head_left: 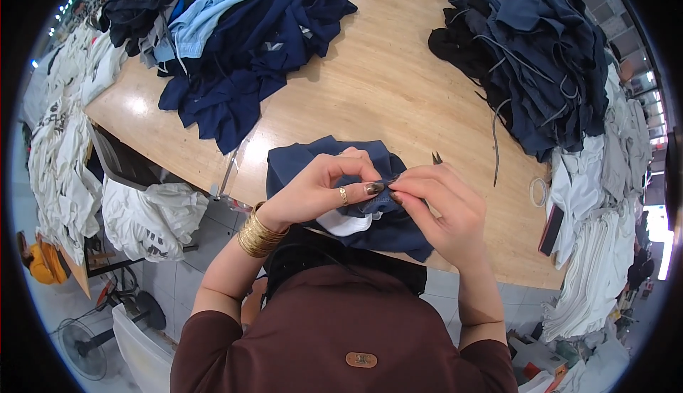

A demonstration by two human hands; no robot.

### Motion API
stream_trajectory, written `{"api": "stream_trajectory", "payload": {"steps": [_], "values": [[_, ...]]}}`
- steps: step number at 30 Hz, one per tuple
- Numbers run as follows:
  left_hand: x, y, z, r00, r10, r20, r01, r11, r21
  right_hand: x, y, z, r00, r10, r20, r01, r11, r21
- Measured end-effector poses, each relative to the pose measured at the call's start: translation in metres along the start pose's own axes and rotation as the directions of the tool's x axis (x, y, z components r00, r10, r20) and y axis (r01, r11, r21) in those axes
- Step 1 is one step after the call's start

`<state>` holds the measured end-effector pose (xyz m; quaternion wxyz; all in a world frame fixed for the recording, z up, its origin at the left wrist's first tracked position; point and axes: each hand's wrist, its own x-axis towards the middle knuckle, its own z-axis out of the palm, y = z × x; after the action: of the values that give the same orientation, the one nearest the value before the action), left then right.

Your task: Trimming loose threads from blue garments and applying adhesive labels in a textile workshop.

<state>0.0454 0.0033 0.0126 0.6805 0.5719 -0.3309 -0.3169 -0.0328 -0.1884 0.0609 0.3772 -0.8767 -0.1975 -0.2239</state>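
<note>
A navy garment (295,162) lies on the table close in front of me, with a white patch of cloth (346,223) showing at its near side. My left hand (334,183) pinches a bit of the garment between thumb and finger. Fingertip to fingertip with it, my right hand (445,204) pinches the same spot, its fingers closed. Two dark pointed tips (437,158), like those of thread snips, stick out behind the right hand; the rest of that tool is hidden, so I cannot tell whether the hand holds it.
Navy and light blue garments (263,59) are heaped at the far left of the wooden table (377,73). A dark pile with loose drawstrings (541,59) stands at the far right. White cloth (594,272) is stacked beyond the right edge, near a white ring (538,192). A fan (85,347) stands lower left.
</note>
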Motion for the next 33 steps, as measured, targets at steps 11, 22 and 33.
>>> {"api": "stream_trajectory", "payload": {"steps": [11,22,33], "values": [[0.001,0.013,0.005,0.987,-0.159,-0.031,0.157,0.986,-0.056,0.003,-0.002,-0.010,0.950,-0.243,0.196,0.292,0.914,-0.283],[0.002,0.019,0.005,0.998,-0.049,0.029,0.037,0.946,0.322,0.002,0.001,-0.005,0.975,-0.171,0.140,0.191,0.970,-0.147],[0.001,0.012,0.000,0.996,-0.087,0.034,0.079,0.978,0.192,-0.009,0.002,0.009,0.988,0.155,0.008,-0.156,0.986,0.062]]}}
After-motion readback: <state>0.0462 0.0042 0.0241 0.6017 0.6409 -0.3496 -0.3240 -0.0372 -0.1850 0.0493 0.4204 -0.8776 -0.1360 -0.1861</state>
